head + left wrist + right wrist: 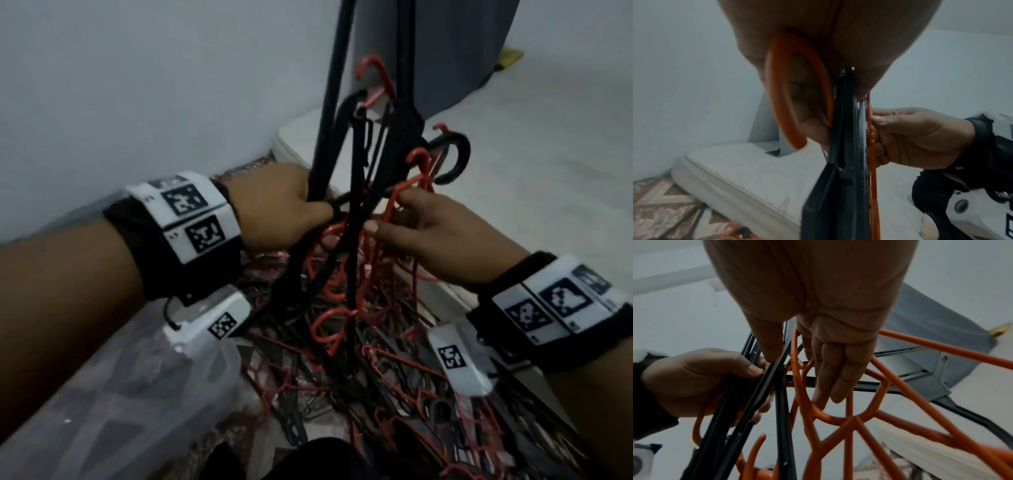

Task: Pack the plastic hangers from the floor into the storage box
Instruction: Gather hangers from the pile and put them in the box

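At the frame's centre, the left hand (274,209) grips a bundle of black hangers (346,219), fingers curled tight; the right hand (435,236) pinches a red hanger (394,205) beside it.

We see the left hand (274,209) gripping a raised bundle of black hangers (356,192), while the right hand (435,233) pinches a red hanger (397,205) beside it. Below lies a tangled pile of hangers (376,370), with the translucent storage box (113,394) at lower left.
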